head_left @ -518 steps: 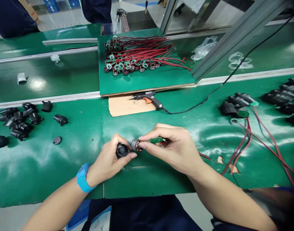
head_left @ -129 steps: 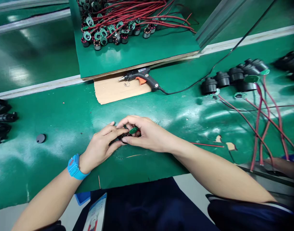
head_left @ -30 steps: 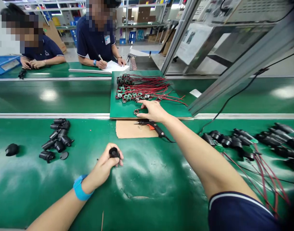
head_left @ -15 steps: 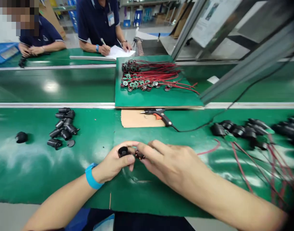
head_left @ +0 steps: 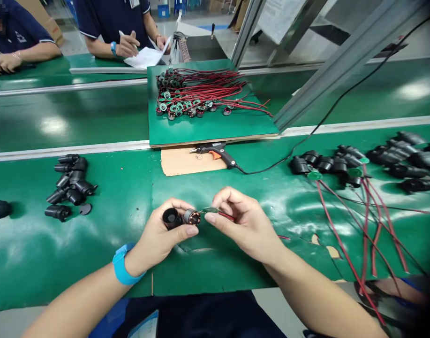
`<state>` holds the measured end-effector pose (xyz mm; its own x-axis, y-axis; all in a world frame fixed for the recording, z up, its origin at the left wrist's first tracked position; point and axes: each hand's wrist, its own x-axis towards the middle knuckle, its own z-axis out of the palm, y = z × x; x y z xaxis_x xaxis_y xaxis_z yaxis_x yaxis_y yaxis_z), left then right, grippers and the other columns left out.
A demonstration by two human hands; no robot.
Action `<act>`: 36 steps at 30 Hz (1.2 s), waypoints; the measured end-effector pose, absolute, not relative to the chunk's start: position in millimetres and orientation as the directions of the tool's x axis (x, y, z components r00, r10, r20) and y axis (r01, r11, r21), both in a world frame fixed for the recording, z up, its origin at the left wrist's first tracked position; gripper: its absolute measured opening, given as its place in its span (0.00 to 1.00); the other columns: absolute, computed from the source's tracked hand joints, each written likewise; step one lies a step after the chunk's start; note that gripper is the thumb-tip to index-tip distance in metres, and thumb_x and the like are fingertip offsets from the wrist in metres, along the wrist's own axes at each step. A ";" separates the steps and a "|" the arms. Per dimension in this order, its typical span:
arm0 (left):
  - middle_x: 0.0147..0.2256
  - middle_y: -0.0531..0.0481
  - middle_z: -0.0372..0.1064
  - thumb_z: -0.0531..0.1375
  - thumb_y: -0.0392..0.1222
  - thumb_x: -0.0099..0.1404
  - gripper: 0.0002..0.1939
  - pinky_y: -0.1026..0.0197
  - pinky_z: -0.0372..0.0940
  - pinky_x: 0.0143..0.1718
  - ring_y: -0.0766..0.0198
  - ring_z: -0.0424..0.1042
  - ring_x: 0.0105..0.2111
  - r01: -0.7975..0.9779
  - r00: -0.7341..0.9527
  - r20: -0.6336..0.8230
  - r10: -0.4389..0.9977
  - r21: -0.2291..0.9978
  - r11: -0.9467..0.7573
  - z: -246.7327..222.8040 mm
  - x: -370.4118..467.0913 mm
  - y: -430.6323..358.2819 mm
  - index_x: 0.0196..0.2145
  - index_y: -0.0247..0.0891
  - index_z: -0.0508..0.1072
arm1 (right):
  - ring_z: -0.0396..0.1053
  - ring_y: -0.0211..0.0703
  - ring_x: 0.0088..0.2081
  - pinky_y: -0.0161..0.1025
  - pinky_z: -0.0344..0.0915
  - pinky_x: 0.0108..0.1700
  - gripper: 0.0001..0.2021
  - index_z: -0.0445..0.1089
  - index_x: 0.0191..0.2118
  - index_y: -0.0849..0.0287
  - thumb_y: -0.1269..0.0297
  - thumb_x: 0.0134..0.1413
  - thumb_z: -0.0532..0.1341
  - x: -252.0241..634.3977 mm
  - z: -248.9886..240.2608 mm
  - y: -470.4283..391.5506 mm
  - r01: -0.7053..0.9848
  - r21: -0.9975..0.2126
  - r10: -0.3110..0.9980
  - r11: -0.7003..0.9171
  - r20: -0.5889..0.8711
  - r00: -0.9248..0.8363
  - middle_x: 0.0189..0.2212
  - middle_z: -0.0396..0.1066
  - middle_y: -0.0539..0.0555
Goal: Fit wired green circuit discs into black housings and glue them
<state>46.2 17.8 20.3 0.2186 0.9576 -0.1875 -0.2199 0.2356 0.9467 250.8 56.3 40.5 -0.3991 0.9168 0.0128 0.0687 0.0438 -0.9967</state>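
Note:
My left hand [head_left: 162, 230] is closed around a black plastic housing [head_left: 171, 218], its round opening facing up toward me. Between the left thumb and fingers sits a small motor stator with copper windings [head_left: 192, 217], right beside the housing. My right hand [head_left: 245, 220] pinches a small green circuit board [head_left: 210, 210] between thumb and fingertips. Thin leads appear to run from the board to the stator. Red wires [head_left: 226, 216] pass from the board under the right fingers, and a red end shows past the wrist.
A glue gun [head_left: 218, 152] lies on cardboard [head_left: 169, 164] ahead. Behind it, a raised green board [head_left: 215, 131] bears several wired stators. Black housings [head_left: 74, 180] lie at left; more, some with red wires [head_left: 341, 244], lie at right. A slanted metal post [head_left: 327, 75] rises at right. Two people sit opposite.
My right hand has shifted from the stator to the green board, turning palm inward. The stator now rests in my left fingers, its windings showing. The camera view has swung right.

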 end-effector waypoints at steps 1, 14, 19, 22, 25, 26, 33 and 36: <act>0.33 0.54 0.73 0.73 0.43 0.58 0.17 0.68 0.64 0.35 0.70 0.70 0.32 -0.202 0.208 -0.186 0.960 0.952 0.228 19.6 47.9 17.6 0.41 0.38 0.74 | 0.45 0.32 0.23 0.33 0.47 0.25 0.08 0.69 0.39 0.55 0.61 0.59 0.67 250.3 38.5 55.7 0.089 -0.993 0.927 0.083 0.044 -0.372 0.23 0.43 0.41; 0.39 0.53 0.79 0.73 0.39 0.59 0.18 0.67 0.69 0.41 0.67 0.76 0.38 -0.193 0.265 -0.086 0.960 0.971 0.140 -0.2 43.7 18.1 0.46 0.45 0.77 | 0.57 0.31 0.22 0.32 0.54 0.23 0.05 0.82 0.35 0.59 0.63 0.54 0.71 248.5 32.7 61.5 0.208 -0.940 0.909 0.270 0.178 -0.376 0.21 0.62 0.46; 0.37 0.53 0.76 0.72 0.41 0.60 0.15 0.67 0.69 0.40 0.67 0.74 0.36 -0.140 0.233 -0.100 0.967 0.981 0.135 1.7 45.0 19.7 0.44 0.41 0.77 | 0.61 0.31 0.22 0.32 0.58 0.23 0.04 0.81 0.36 0.63 0.68 0.55 0.71 240.7 25.6 53.8 0.255 -0.829 0.851 0.497 0.409 -0.331 0.21 0.66 0.47; 0.39 0.51 0.75 0.68 0.42 0.64 0.11 0.66 0.68 0.42 0.67 0.73 0.38 -0.056 0.216 -0.106 0.971 0.991 0.121 4.1 45.4 19.6 0.44 0.40 0.76 | 0.63 0.31 0.22 0.31 0.61 0.23 0.04 0.80 0.37 0.63 0.70 0.56 0.70 237.3 20.4 51.2 0.329 -0.725 0.793 0.605 0.512 -0.330 0.23 0.70 0.49; 0.42 0.51 0.73 0.66 0.42 0.67 0.16 0.64 0.67 0.44 0.66 0.72 0.41 0.042 0.260 -0.126 0.957 0.992 0.119 5.7 43.1 17.9 0.51 0.42 0.71 | 0.65 0.32 0.22 0.32 0.62 0.24 0.02 0.79 0.37 0.62 0.70 0.57 0.69 239.6 21.2 52.2 0.415 -0.622 0.748 0.664 0.567 -0.346 0.23 0.71 0.49; 0.43 0.51 0.72 0.66 0.43 0.67 0.19 0.63 0.67 0.44 0.66 0.71 0.41 0.080 0.279 -0.131 0.951 0.990 0.112 5.9 41.8 17.1 0.54 0.43 0.68 | 0.66 0.32 0.23 0.32 0.63 0.24 0.02 0.79 0.37 0.62 0.70 0.57 0.69 242.2 23.4 53.3 0.430 -0.621 0.754 0.656 0.559 -0.345 0.24 0.72 0.50; 0.43 0.51 0.69 0.67 0.43 0.66 0.14 0.59 0.64 0.45 0.64 0.71 0.42 0.268 0.399 -0.033 0.916 0.960 -0.082 3.2 34.7 19.3 0.44 0.42 0.66 | 0.64 0.33 0.24 0.33 0.60 0.24 0.03 0.80 0.36 0.56 0.66 0.55 0.71 264.1 44.1 62.8 0.359 -0.857 0.912 0.371 0.263 -0.315 0.25 0.72 0.49; 0.43 0.49 0.72 0.72 0.45 0.60 0.18 0.60 0.66 0.46 0.61 0.72 0.44 0.276 0.430 0.013 0.903 0.950 -0.146 1.4 35.3 23.3 0.45 0.42 0.72 | 0.62 0.31 0.22 0.32 0.58 0.22 0.03 0.80 0.36 0.56 0.65 0.55 0.70 261.5 43.6 61.2 0.285 -0.911 0.885 0.297 0.151 -0.441 0.25 0.70 0.48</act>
<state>35.3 23.3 1.4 0.4299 0.9028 0.0135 0.2764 -0.1458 0.9499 261.5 61.2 43.6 -0.4408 0.8849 0.1506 0.2852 0.2971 -0.9112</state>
